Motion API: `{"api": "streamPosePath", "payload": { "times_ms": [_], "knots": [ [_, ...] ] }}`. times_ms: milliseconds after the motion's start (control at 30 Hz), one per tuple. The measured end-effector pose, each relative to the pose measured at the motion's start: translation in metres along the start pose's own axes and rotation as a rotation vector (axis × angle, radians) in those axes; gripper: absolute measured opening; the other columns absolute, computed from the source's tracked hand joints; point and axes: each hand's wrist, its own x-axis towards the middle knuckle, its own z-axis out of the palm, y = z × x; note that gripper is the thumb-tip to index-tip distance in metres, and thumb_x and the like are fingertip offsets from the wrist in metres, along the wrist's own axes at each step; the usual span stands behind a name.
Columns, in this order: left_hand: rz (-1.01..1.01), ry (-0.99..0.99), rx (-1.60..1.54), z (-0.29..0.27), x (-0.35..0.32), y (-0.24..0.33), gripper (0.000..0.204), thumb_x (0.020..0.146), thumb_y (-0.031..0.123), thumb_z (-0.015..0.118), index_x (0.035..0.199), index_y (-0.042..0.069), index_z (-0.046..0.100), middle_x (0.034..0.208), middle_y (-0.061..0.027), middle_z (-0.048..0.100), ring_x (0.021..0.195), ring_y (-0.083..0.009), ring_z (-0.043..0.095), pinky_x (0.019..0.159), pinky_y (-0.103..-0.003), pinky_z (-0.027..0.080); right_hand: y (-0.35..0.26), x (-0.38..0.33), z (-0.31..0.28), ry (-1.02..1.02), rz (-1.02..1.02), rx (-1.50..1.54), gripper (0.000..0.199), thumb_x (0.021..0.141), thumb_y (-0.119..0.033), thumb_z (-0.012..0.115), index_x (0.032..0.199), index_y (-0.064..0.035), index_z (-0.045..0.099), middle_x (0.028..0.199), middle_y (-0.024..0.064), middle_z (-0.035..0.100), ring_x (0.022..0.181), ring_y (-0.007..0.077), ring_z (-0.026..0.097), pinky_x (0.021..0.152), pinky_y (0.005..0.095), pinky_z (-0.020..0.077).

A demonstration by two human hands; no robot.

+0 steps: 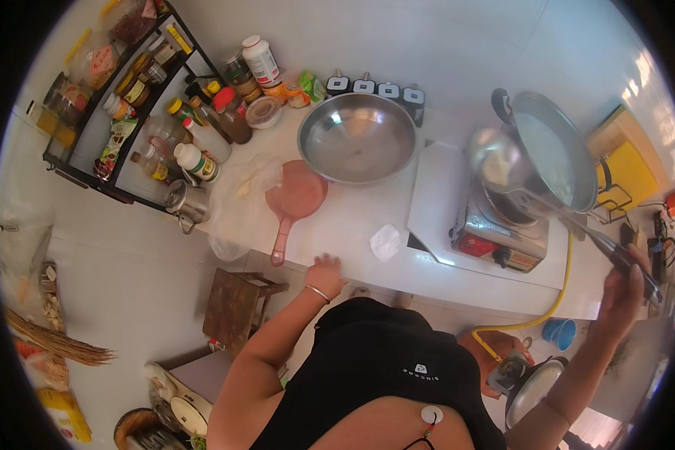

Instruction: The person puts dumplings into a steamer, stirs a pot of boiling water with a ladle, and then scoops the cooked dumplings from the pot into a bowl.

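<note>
My right hand is wrapped round the handle of a long metal ladle. The ladle's round bowl hangs beside the left rim of a steel pot; a pale lump shows in it, blurred. Whitish liquid fills part of the pot, which stands over a portable gas stove. My left hand lies on the counter's front edge, fingers spread, holding nothing. Just beyond it is a pinkish plastic dipper, its handle toward me.
A wide steel basin sits at the counter's back. Left of it are bottles, a clear plastic bag and a black spice rack. A crumpled white tissue lies near the front edge. A yellow hose runs below the stove.
</note>
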Motion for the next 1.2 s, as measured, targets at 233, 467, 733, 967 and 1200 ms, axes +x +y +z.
{"api": "streamPosePath", "payload": {
  "times_ms": [233, 467, 733, 967, 1200],
  "knots": [
    [-0.038, 0.294, -0.044, -0.047, -0.004, -0.077, 0.057, 0.085, 0.041, 0.057, 0.128, 0.005, 0.047, 0.12, -0.0246, 0.052, 0.108, -0.0407, 0.053, 0.084, -0.048, 0.048, 0.051, -0.07, 0.103, -0.192, 0.315, 0.027, 0.022, 0.085, -0.024, 0.059, 0.096, -0.0048, 0.062, 0.071, 0.0018, 0.057, 0.058, 0.0082, 0.049, 0.051, 0.0216, 0.0378],
    [-0.196, 0.456, -0.114, -0.008, 0.031, -0.178, 0.033, 0.082, 0.027, 0.059, 0.105, 0.003, 0.054, 0.092, -0.0161, 0.06, 0.076, -0.0289, 0.058, 0.061, -0.039, 0.048, 0.094, -0.124, 0.206, -0.416, 0.291, 0.327, 0.016, 0.081, -0.022, 0.066, 0.09, -0.0088, 0.065, 0.065, 0.0008, 0.06, 0.051, 0.0075, 0.053, 0.044, 0.0231, 0.0392],
    [-0.236, 0.127, -0.659, 0.009, 0.043, -0.193, 0.017, 0.076, 0.014, 0.064, 0.081, -0.002, 0.061, 0.066, -0.0165, 0.062, 0.046, -0.0245, 0.055, 0.045, -0.035, 0.046, 0.125, -0.17, 0.229, -0.36, 0.271, 0.312, 0.013, 0.073, -0.013, 0.061, 0.082, -0.0053, 0.058, 0.06, 0.004, 0.057, 0.043, 0.0113, 0.052, 0.037, 0.0268, 0.0409],
    [0.106, 0.107, -0.708, -0.011, 0.024, -0.104, 0.02, 0.073, 0.011, 0.063, 0.087, -0.002, 0.059, 0.066, -0.0108, 0.057, 0.048, -0.0196, 0.052, 0.046, -0.032, 0.044, 0.123, -0.184, 0.215, -0.32, 0.243, 0.307, 0.01, 0.072, -0.012, 0.061, 0.079, -0.0049, 0.059, 0.057, 0.0025, 0.057, 0.043, 0.0103, 0.052, 0.039, 0.0259, 0.0412],
    [0.215, 0.161, -0.775, -0.017, 0.002, -0.095, 0.026, 0.07, 0.008, 0.061, 0.094, -0.002, 0.057, 0.066, -0.005, 0.053, 0.05, -0.0146, 0.049, 0.047, -0.028, 0.042, 0.152, -0.182, 0.219, -0.377, 0.167, 0.236, 0.015, 0.078, -0.012, 0.064, 0.091, -0.0047, 0.063, 0.08, 0.0018, 0.064, 0.073, 0.0081, 0.057, 0.065, 0.0256, 0.0473]
  ]
}}
